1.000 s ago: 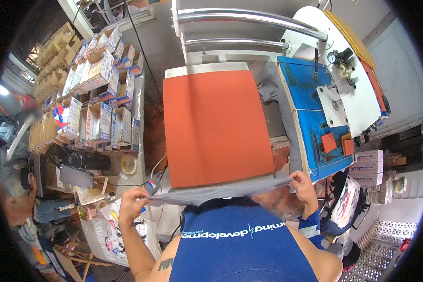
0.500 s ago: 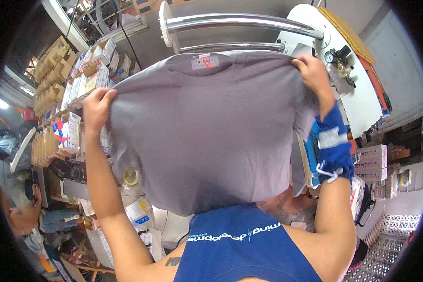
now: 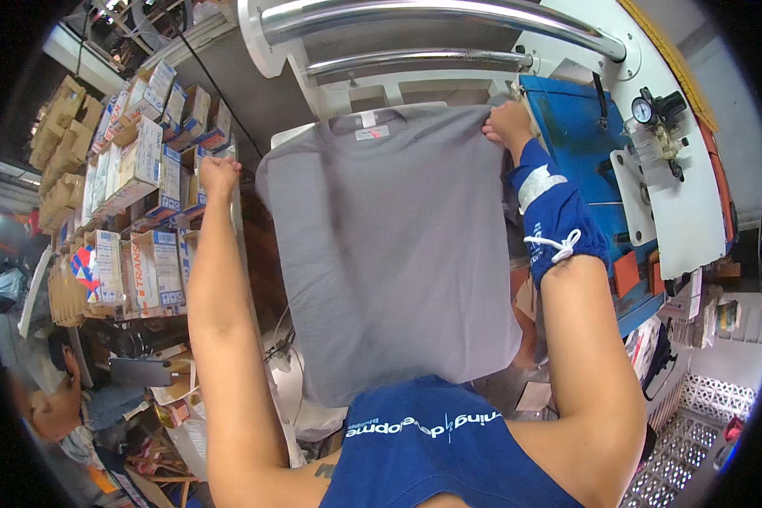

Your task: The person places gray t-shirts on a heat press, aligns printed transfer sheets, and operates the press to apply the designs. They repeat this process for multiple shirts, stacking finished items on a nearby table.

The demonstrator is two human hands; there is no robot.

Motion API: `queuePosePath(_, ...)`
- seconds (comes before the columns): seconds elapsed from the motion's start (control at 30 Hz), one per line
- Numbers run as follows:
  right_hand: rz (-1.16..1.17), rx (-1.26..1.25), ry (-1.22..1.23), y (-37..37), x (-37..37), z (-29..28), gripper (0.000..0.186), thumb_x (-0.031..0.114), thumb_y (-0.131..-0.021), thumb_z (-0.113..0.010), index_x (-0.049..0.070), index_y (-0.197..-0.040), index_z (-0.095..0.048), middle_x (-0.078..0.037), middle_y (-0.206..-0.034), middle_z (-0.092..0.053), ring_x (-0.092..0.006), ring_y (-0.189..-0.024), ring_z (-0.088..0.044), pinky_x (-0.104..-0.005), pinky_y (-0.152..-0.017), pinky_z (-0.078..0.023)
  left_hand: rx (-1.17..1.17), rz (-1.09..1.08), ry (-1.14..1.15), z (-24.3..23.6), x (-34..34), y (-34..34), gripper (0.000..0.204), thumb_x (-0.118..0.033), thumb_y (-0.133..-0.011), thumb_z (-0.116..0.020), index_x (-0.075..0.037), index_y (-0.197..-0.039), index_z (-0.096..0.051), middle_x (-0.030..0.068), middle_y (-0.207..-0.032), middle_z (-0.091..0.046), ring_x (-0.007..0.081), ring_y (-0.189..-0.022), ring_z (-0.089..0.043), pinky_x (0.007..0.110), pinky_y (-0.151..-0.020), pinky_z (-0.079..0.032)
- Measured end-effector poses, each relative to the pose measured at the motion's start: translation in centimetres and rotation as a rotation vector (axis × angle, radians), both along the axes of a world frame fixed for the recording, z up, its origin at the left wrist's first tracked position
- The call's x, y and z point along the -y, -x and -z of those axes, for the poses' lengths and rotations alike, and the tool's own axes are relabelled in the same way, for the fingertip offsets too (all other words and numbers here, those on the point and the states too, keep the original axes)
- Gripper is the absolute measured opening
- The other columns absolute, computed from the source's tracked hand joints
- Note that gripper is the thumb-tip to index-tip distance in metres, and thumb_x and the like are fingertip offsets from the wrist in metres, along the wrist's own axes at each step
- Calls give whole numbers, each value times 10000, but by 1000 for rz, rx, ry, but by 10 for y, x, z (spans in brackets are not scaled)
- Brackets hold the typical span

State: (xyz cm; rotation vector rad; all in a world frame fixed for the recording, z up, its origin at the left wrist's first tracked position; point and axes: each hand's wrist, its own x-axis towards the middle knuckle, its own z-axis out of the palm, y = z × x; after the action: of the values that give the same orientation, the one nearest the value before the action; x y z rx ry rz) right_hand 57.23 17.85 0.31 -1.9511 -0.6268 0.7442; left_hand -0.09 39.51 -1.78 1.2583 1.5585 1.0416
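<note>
A grey T-shirt (image 3: 398, 254) lies spread in front of me, its collar at the far end and its lower part reaching toward my chest. A small printed label and a white tag show inside the neck. My right hand (image 3: 508, 125) is closed on the shirt's far right shoulder. My left hand (image 3: 219, 176) is curled shut beside the far left shoulder, apart from the cloth, and nothing shows in it. Beneath the collar, the edge of a pale flat board (image 3: 289, 134) peeks out.
A white machine with thick chrome bars (image 3: 440, 19) stands beyond the shirt. At right are a blue panel (image 3: 567, 127) and a pressure gauge (image 3: 643, 110). Cardboard boxes (image 3: 148, 165) crowd the left side. Another person's arm (image 3: 55, 406) shows at far left.
The shirt has come down from being held up and stretched between both hands. My left hand has let go of its shoulder. My right hand has moved left and slightly down.
</note>
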Motion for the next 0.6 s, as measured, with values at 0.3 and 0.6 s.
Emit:
queuePosePath(0.3,-97,-70,265,0,-2,2,128,121,-945,-572,52,-1048,-605,-97,-782,-691,-211,-646,-709,-345,-476,-531,328,342,515,38,33,-14,383,-234,-1020,-580,-22,-1339,-593,113,-1314,-638,244,-1214,-573,367,-1048,-427)
queuePosePath(0.6,9,-321,-171,15,-16,-26,280,65,-1007,-467,-73,-1234,-379,-343,-1282,-533,-447,-1112,-638,-510,-944,-574,-448,182,-176,-3,-29,-3,363,-370,-853,-778,-54,-1030,-775,94,-977,-765,217,-890,-706,339,-831,-512)
